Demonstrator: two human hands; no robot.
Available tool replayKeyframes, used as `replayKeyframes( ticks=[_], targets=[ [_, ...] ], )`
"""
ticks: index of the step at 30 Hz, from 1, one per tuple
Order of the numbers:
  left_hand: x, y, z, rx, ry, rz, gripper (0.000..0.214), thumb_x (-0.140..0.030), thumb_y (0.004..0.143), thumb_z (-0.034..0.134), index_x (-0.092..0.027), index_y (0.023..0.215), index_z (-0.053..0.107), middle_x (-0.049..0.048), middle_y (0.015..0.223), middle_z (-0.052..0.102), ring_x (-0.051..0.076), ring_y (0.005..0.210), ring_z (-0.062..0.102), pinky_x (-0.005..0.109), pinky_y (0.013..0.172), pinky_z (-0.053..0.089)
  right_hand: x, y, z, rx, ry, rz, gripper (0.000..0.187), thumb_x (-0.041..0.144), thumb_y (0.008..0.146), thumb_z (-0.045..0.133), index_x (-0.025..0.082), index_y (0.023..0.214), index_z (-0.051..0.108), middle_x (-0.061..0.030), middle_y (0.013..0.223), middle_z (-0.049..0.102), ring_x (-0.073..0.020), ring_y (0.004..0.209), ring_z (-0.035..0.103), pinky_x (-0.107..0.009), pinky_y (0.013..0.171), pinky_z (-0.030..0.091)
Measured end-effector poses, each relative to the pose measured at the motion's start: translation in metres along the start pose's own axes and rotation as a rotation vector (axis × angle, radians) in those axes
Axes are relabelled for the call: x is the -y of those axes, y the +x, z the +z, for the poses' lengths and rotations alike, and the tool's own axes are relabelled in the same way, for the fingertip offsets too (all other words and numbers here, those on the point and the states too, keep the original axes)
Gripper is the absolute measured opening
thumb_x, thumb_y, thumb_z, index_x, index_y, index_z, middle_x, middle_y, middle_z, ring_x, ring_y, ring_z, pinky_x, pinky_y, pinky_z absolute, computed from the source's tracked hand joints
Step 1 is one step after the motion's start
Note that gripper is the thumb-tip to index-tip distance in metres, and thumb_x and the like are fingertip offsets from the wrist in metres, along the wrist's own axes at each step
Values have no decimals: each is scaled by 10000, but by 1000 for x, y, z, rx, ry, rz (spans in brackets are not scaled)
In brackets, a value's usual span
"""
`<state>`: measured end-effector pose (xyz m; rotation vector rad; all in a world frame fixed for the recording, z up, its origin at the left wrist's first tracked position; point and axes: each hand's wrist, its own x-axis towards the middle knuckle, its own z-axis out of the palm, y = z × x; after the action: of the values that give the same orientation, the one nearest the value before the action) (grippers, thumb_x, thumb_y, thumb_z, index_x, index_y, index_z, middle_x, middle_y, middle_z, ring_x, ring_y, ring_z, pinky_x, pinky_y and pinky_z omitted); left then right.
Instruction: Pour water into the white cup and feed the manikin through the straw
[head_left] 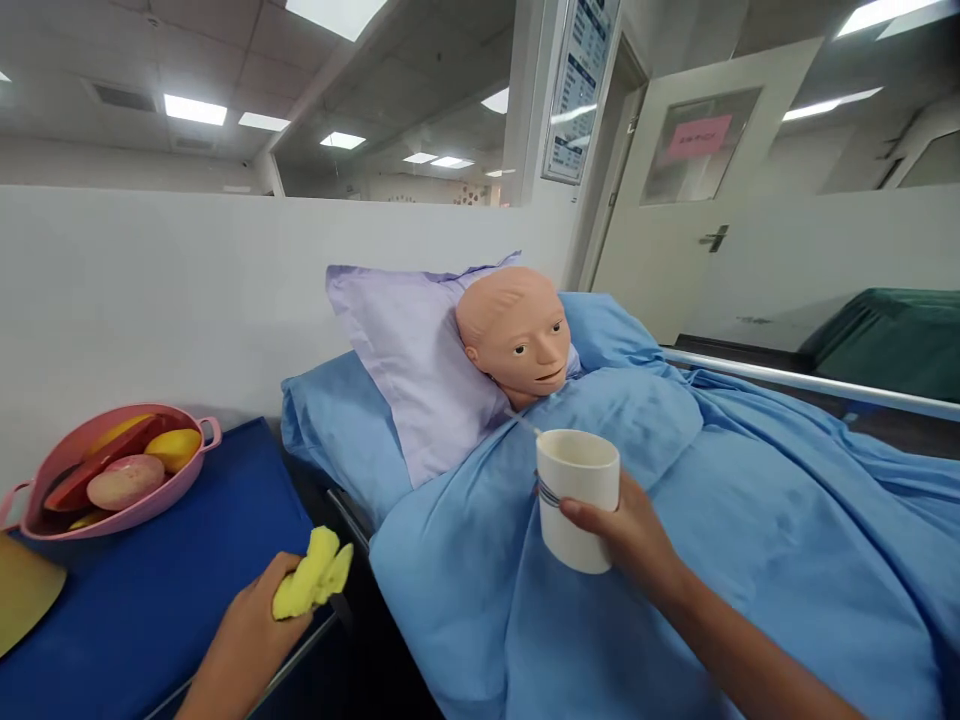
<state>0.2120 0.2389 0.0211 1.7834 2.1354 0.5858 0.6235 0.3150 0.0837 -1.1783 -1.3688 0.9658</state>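
My right hand (630, 535) is wrapped round a white cup (576, 498) and holds it upright over the blue blanket (750, 540). The cup sits just below the chin of a training manikin (517, 332) that lies in the bed. The manikin's head rests on a lilac pillow (420, 370). A thin straw or tube (525, 421) runs from near the manikin's neck toward the cup's rim. My left hand (244, 640) is closed on a crumpled yellow cloth (313, 575) at the edge of the blue bedside table (172, 590).
A pink bowl (34, 520) of fruit stands at the table's far left, with a yellow object (22, 590) in front of it. A metal bed rail (810, 380) runs along the far side. Behind are a white partition wall, a door (697, 200) and a green-covered bed (892, 335).
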Motion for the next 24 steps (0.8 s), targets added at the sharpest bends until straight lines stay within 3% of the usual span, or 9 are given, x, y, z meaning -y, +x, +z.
replayKeyframes(
  ticks=[4,7,11,15,19,24],
  targets=[
    [-61,-9,24,-9,-341,-8,226,-477,747,572,-259,805,557,-20,694,640,226,655,616,310,600,485,-9,31,-27,-59,37,-57,605,573,640,802,174,1066,641,-123,948,730,-298,818,686,-402,680,556],
    [-93,-9,32,-187,-524,-90,281,-525,681,611,-282,813,561,-10,731,657,274,696,636,379,616,528,-25,50,-39,-41,27,-99,617,538,641,820,174,1098,622,-123,963,733,-300,831,689,-423,724,557],
    [-135,-5,29,-442,-727,-173,455,-527,605,687,-304,992,604,33,951,727,346,897,680,465,754,577,-48,61,-49,44,68,-156,535,503,694,793,185,1092,629,-142,1040,725,-328,899,690,-433,751,550],
    [-194,8,33,-525,-848,-94,457,-397,646,724,-282,1079,635,38,1033,718,303,955,674,402,772,563,-51,57,-54,106,91,-227,495,450,711,790,194,1104,629,-100,1023,717,-301,921,679,-416,815,537],
    [-252,31,50,-499,-1074,38,505,-284,679,748,-214,1164,626,42,1057,703,234,961,663,326,804,541,-45,56,-57,87,109,-233,587,491,648,827,192,1095,591,-68,999,701,-268,905,665,-429,834,547],
    [-307,66,63,-561,-1357,142,508,-342,708,775,-187,1165,616,49,1090,689,209,967,671,304,810,558,-39,61,-60,101,141,-202,559,483,656,821,183,1067,589,-59,964,703,-248,866,663,-400,783,561]
  ],
)
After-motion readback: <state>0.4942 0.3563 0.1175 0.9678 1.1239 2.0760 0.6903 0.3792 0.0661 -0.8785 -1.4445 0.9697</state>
